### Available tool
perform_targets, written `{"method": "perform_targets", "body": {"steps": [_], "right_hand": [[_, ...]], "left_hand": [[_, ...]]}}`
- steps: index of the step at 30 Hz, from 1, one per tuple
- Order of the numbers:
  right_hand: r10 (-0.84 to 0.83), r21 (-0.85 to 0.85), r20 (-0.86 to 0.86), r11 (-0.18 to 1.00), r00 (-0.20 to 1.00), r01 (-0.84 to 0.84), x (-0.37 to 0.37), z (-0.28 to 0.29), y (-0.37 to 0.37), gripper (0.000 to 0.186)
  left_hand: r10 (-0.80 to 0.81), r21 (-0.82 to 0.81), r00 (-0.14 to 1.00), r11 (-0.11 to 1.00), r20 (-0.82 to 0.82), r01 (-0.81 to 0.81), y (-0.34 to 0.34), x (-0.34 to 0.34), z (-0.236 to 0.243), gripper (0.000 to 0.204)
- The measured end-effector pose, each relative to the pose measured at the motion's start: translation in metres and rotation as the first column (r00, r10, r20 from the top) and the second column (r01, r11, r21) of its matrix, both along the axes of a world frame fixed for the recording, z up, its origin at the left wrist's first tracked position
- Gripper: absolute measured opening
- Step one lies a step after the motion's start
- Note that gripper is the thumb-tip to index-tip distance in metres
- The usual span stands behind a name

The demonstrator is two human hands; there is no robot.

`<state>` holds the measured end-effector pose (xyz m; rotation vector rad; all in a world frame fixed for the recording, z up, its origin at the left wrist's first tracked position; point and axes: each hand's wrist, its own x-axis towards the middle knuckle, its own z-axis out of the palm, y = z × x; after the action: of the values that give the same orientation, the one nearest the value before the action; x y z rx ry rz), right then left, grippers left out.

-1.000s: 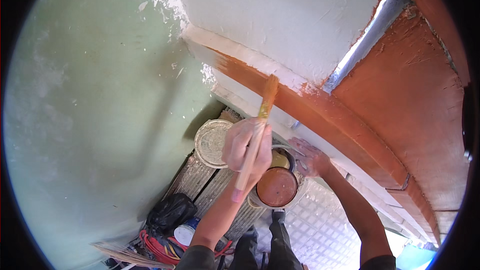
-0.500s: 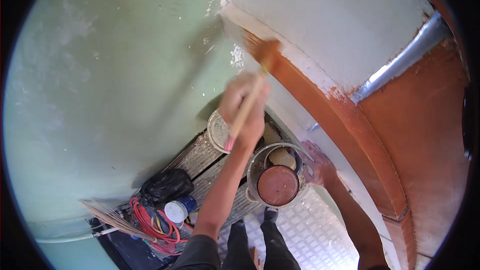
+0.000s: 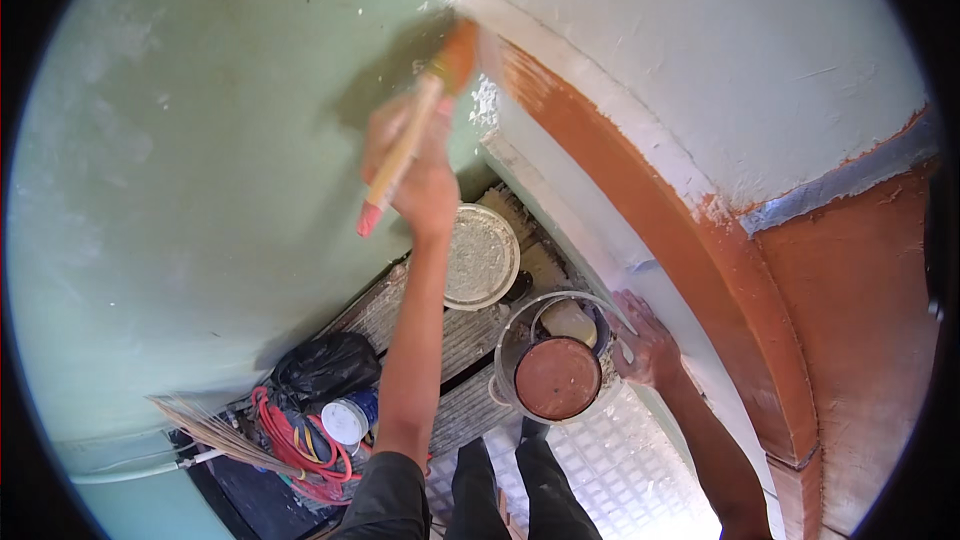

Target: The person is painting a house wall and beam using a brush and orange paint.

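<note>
One bucket (image 3: 507, 360), with see-through walls, stands before the person, and inside it are two round containers: one bigger container of red-brown paint (image 3: 558, 380), and behind this a smaller container holding a pale yellowish piece (image 3: 568, 323). Beyond the bucket and to its left, the person's left hand (image 3: 430, 172) has its fingers wrapped around the wooden handle of one paintbrush (image 3: 412, 130). The orange bristles are blurred and near the upper end of one red-brown band (image 3: 620, 170), which curves from beyond the bucket down along its right; one cannot tell if they touch the surface. The right hand (image 3: 648, 342) is at the bucket's right rim, near its thin bail, and one cannot tell whether it grips this. Just beyond the bucket, on its left, is one round whitish tub (image 3: 480, 258) with crusted top. Farther left of the bucket are one black plastic bag (image 3: 330, 372), one blue can with white lid (image 3: 346, 422), whose side is too small to tell any writing, red coiled tubing (image 3: 283, 437) and one bundle of thin sticks (image 3: 215, 432). Two dark trouser legs (image 3: 550, 490) are on the bucket's near side.
</note>
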<state>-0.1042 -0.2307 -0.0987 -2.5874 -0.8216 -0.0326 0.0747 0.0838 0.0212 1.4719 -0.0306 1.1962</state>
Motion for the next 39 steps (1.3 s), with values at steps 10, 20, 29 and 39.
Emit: {"method": "perform_targets", "body": {"steps": [10,20,29,39], "right_hand": [[-0.007,0.054,0.006,0.999,1.000,0.007,0.000,0.001,0.003,0.049],[-0.032,0.020,-0.044,0.999,0.999,0.033,-0.004,0.000,-0.005,0.047],[-0.045,-0.028,-0.047,0.999,0.998,0.044,-0.001,0.006,0.005,0.048],[-0.035,0.002,-0.001,0.999,0.999,0.035,0.000,0.008,0.001,0.048]], "left_hand": [[-0.359,-0.166,0.927,0.926,-0.106,0.340,0.002,-0.032,-0.021,0.017],[-0.473,-0.209,0.876,0.870,-0.099,0.446,-0.028,-0.046,-0.010,0.020],[-0.397,-0.237,0.918,0.893,-0.014,0.382,0.000,-0.004,-0.009,0.021],[-0.457,-0.118,0.881,0.888,-0.120,0.445,-0.009,-0.051,-0.029,0.020]]}}
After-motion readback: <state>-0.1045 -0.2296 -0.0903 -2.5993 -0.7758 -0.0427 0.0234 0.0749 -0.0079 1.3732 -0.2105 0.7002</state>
